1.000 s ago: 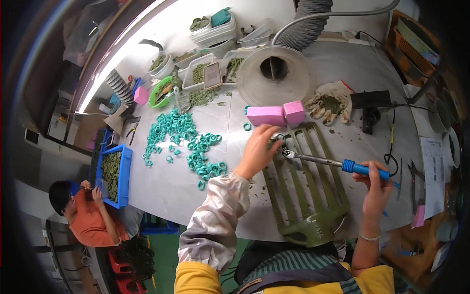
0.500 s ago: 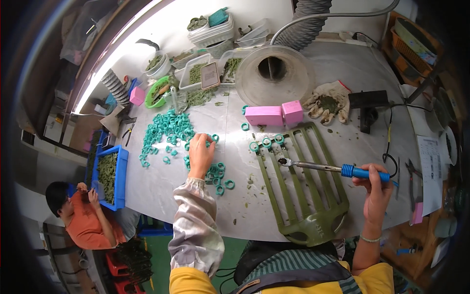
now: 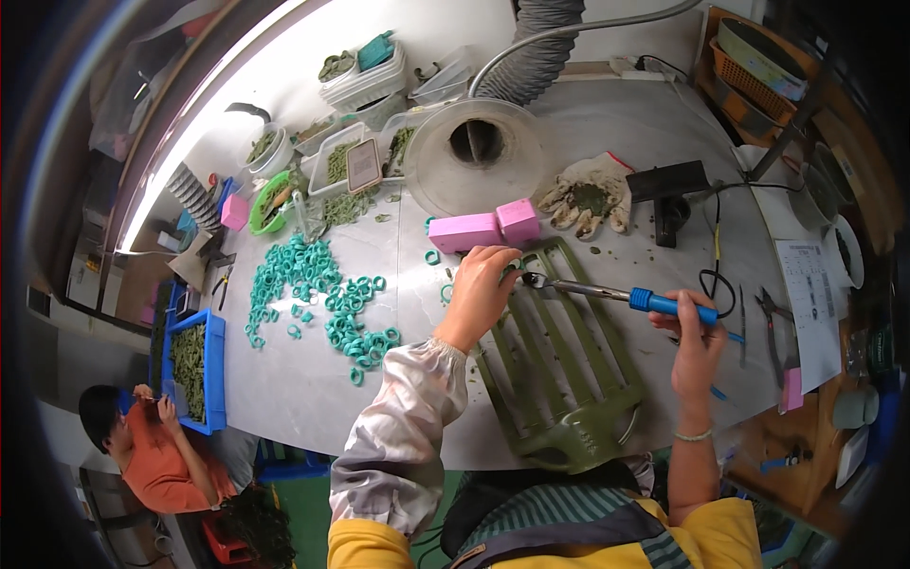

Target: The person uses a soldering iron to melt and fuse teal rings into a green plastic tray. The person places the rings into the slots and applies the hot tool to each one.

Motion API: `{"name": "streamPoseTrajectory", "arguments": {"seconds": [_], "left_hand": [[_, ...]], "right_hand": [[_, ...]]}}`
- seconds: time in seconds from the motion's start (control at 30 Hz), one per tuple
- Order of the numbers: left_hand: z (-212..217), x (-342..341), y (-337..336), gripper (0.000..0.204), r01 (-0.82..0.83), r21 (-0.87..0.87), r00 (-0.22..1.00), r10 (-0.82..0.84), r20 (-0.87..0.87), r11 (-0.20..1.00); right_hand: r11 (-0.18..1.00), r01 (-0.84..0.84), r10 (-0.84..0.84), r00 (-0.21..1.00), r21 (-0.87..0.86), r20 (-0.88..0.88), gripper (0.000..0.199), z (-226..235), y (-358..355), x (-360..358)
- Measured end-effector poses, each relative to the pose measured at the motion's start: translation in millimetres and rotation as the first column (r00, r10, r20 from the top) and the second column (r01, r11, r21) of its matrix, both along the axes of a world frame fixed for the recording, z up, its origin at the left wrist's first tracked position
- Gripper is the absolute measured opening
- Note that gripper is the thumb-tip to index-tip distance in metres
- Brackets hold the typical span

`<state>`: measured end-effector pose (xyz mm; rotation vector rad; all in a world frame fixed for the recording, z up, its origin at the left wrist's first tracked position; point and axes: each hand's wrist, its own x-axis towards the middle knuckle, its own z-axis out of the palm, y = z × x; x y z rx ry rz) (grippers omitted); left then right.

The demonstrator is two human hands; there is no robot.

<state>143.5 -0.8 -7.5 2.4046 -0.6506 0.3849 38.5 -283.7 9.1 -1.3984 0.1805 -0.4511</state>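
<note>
My right hand [image 3: 692, 351] is closed around the blue handle of the tool [image 3: 607, 291], and the metal tip points to my left hand [image 3: 481, 296]. The left fingers are bent at the far end of the green rack [image 3: 578, 436]; I cannot tell whether they pinch something, because the hand hides it. The rack lies on the table [image 3: 294, 389], its wide end toward the body.

The fingertips worry me most. The tip is just beside them, and if it is hot, which I cannot see, a small slip of the right wrist could burn them. The bars look thin, so too long a contact could mark one. I see no clamp, therefore the rack could slide under a push and spoil the aim. The cord [image 3: 718, 251] makes a loop near the handle and could catch. The left hand could also knock away the loose ring [image 3: 432, 257] beside it.
</note>
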Motion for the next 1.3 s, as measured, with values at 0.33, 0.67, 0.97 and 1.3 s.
{"name": "streamPoseTrajectory", "arguments": {"seconds": [0.33,0.67,0.97,1.3], "left_hand": [[-10,13,-5,0.029,0.018,0.068,0.999,-0.016,-0.031,0.998],[-2,17,89,0.028,-0.289,0.09,0.949,0.272,0.161,0.953],[-30,-3,195,0.035,-0.382,0.469,0.921,0.367,0.128,0.796],[25,-15,45,0.02,-0.189,-0.369,0.902,0.012,-0.432,0.91]], "right_hand": [[0.996,0.015,-0.015,1.0,0.084,-0.003,0.022,-6,11,7],[0.998,0.043,-0.043,0.999,0.041,0.001,0.023,17,-12,-10],[1.0,0.025,-0.025,1.0,0.008,0.013,0.024,20,-3,-12],[0.995,0.099,-0.099,0.995,-0.007,-0.031,0.025,24,-17,-15]]}}
